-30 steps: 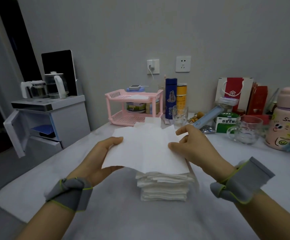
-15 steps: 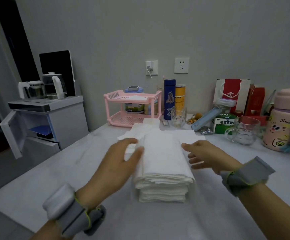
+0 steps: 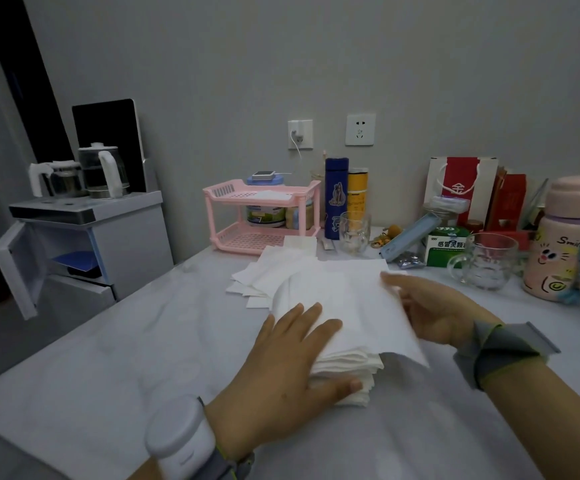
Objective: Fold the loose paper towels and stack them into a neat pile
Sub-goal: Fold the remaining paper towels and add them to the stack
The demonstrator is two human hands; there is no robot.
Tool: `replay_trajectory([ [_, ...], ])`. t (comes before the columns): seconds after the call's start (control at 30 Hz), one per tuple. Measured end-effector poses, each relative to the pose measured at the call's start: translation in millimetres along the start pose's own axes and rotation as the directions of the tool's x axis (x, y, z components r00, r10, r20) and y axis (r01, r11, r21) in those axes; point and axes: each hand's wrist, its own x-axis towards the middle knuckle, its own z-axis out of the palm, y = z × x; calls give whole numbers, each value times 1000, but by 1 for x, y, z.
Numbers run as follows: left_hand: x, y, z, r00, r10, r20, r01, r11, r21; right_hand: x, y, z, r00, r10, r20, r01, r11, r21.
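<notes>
Now, straight left hand [image 3: 281,368] fingers press the pile [image 3: 352,363]; right hand [image 3: 434,313] fingers pinch the top towel [image 3: 344,299].

White paper towels [image 3: 344,306] lie before the pink rack [image 3: 233,195]; right of the rack stand a navy flask [image 3: 336,199] and yellow canister [image 3: 357,195]
</notes>
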Motion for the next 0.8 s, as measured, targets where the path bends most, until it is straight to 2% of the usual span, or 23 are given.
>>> replay_trajectory([
  [0.13,2,3,-3,1000,1,20,0,999,-49,-17,-23,0,982,-168,89,164,985,54],
  [0.23,1,0,-9,1000,17,-16,-20,975,-221,-29,-23,22,933,-311,181,326,944,-58],
  [0.3,-1,1,-15,987,-19,-161,-57,888,-456,-34,-15,42,886,-418,203,452,875,-172],
  [0.33,-1,-2,-18,958,-84,-274,-92,815,-572,-34,-11,49,859,-465,214,505,836,-214],
  [0.37,0,-7,-22,910,-175,-375,-123,752,-648,-34,-8,55,838,-491,239,541,806,-240],
  [0.43,5,-25,-28,820,-348,-453,-98,695,-712,-34,-1,60,811,-486,325,573,773,-273],
  [0.47,8,-34,-30,797,-398,-455,-59,697,-714,-35,0,59,804,-467,368,575,768,-281],
  [0.53,22,-58,-30,792,-438,-427,43,737,-675,-35,0,54,802,-454,388,568,781,-260],
  [0.67,71,-107,-18,828,-461,-321,255,818,-516,-27,-9,43,829,-531,176,556,819,-144],
  [0.73,95,-118,-8,845,-478,-241,322,814,-483,-26,-13,37,836,-539,104,549,819,-168],
  [0.8,115,-124,4,829,-538,-152,420,779,-466,-27,-13,34,845,-528,89,535,826,-177],
])
